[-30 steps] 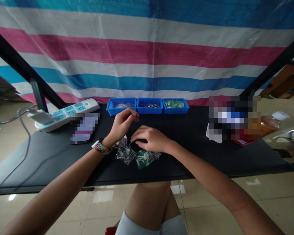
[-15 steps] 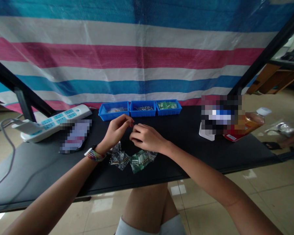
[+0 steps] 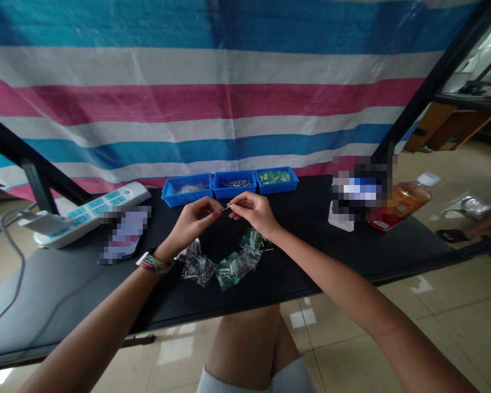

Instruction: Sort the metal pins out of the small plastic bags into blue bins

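Note:
A thin, silvery metal pin (image 3: 228, 207) spans the small gap between my two hands. The fingertips of my left hand (image 3: 198, 218) pinch around its left end, and a wristband and watch sit on that wrist. Thumb and fingers of my right hand (image 3: 251, 212) are closed on the pin's other end. On the table below lie clear plastic packets (image 3: 199, 269) and green packets (image 3: 230, 271) of small parts. Just behind the hands, the middle blue bin (image 3: 234, 192) contains loose metal pins like this one.
Flanking it are a left blue bin (image 3: 187, 200) of clear packets and a right blue bin (image 3: 277, 187) of green packets. A power strip (image 3: 94, 210) and phone (image 3: 126, 234) lie left. A drink bottle (image 3: 411, 199) stands right. A striped sheet (image 3: 229, 101) hangs behind.
My right hand has risen and turned, bringing the metal pin into view between both hands. More green packets and a loose pin on the table are now uncovered. The camera view shifted slightly.

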A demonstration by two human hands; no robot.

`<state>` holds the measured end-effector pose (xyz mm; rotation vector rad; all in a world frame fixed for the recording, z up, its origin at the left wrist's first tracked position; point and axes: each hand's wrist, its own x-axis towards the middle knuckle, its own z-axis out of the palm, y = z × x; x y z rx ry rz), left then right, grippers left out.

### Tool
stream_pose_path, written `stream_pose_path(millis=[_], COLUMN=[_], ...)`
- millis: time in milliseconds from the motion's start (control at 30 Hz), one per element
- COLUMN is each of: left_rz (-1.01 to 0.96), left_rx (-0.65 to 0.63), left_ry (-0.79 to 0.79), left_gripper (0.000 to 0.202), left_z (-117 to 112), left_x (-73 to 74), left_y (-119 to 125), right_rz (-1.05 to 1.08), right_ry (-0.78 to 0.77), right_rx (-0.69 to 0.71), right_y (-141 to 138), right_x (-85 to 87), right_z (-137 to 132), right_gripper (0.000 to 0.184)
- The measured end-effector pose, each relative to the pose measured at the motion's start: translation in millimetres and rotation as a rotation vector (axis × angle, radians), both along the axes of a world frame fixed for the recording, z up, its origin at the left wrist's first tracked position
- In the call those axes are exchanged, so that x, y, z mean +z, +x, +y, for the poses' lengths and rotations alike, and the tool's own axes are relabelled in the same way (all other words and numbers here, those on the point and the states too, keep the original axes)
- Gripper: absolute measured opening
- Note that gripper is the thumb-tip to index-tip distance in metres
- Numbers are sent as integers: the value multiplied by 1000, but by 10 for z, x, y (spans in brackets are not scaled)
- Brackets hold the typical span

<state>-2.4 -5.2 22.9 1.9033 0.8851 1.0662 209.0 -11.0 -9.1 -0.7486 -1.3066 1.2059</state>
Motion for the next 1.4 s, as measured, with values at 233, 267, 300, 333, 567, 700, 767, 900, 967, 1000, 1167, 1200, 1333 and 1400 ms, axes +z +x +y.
stream_pose_path(millis=[233,267,300,333,567,700,767,900,967,1000,1167,1200,1333,1400], left_rz=[2,14,31,52,75,35,28,12,4,2,29,38,57,68], left_rx=[35,51,69,89,170,196,186,133,105,93,73,74,75,76], left_ry=[50,57,64,69,91,82,67,40,36,36,49,58,88,94], left_gripper=[33,34,35,36,36,33,34,36,37,37,35,35,31,31], left_z=[22,25,29,33,57,57,53,26,4,-8,-44,-45,-45,-43], left_x=[-27,-36,-45,-55,-106,-89,-74,-38,-17,-7,24,26,22,16], left_y=[3,5,7,9,21,34,39,34,26,21,2,-1,-13,-20], right_rz=[-54,-58,-53,-41,-30,-73,-81,-62,-61,-67,-104,-107,-121,-116], right_ry=[-51,-53,-54,-55,-25,22,36,11,-2,-6,-3,-1,-7,-10], right_rx=[-49,-53,-52,-49,24,25,1,-27,-34,-39,-41,-37,-19,-11], right_y=[25,23,19,16,-1,-4,-4,-1,3,5,16,17,18,16], right_x=[41,40,39,39,46,27,16,13,18,20,31,35,57,70], right_z=[-13,-15,-18,-19,-48,-60,-54,-29,-19,-16,-22,-25,-47,-58], right_gripper=[37,37,37,37,32,25,22,27,33,37,46,47,48,47])
